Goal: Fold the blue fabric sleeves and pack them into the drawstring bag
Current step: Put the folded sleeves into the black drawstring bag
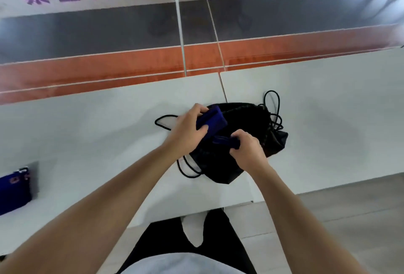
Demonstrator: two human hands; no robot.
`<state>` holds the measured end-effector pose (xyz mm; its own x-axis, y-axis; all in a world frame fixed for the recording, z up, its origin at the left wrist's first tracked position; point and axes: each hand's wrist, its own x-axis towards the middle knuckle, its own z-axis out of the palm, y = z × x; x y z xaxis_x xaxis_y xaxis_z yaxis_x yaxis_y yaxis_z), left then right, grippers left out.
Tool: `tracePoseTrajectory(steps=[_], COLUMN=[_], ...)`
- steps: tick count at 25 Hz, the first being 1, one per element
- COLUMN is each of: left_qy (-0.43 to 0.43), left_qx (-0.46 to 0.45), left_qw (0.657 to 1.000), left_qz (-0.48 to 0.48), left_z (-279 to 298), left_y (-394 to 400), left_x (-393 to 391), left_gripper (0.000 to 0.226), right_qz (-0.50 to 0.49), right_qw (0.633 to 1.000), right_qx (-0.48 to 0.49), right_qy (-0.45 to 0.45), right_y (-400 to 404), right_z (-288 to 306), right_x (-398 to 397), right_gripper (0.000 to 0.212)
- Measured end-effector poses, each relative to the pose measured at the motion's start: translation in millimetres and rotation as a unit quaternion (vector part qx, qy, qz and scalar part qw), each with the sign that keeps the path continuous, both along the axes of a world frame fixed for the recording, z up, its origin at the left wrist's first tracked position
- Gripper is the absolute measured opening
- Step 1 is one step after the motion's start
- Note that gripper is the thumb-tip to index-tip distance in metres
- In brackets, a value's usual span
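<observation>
A black drawstring bag (244, 125) lies on the white table (87, 125), its black cords looping out at the back right and front left. My left hand (185, 130) grips a folded blue fabric sleeve (213, 118) over the bag's left side. My right hand (247, 149) pinches a second, narrower piece of blue fabric (225, 141) just above the bag's middle. Both pieces sit against the bag's dark cloth; whether they are inside its mouth is unclear.
A blue flat object (14, 188) with small markings lies at the table's left edge. A seam (223, 88) splits the table in two. Beyond the table are an orange floor strip and a mirror wall. The table's front edge runs just before my legs.
</observation>
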<state>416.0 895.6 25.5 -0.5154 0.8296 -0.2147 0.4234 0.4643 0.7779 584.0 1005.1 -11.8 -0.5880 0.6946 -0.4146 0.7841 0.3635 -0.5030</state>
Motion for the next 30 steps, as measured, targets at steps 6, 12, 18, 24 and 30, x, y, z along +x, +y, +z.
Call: tracePoseTrajectory(steps=[6, 12, 18, 24, 30], left_qy=[0.025, 0.053, 0.09, 0.076, 0.185], left_qx=[-0.109, -0.15, -0.144, -0.176, -0.144], left_qw=[0.994, 0.987, 0.985, 0.981, 0.972], left_qz=[-0.008, -0.012, -0.01, -0.028, -0.026], left_z=[-43, -76, -91, -100, -88], left_y=[28, 31, 38, 43, 33], left_x=[15, 18, 11, 10, 30], left_gripper=[0.039, 0.037, 0.037, 0.033, 0.044], right_qz=[0.077, 0.152, 0.262, 0.274, 0.187], right_qw=[0.994, 0.981, 0.958, 0.959, 0.979], right_qx=[-0.077, -0.114, -0.111, -0.065, 0.081], right_qy=[0.02, 0.029, -0.039, -0.038, 0.025], right_y=[21, 29, 40, 34, 22], right_z=[-8, -25, -33, -47, -49], right_x=[9, 20, 12, -3, 18], right_gripper=[0.041, 0.038, 0.044, 0.045, 0.041])
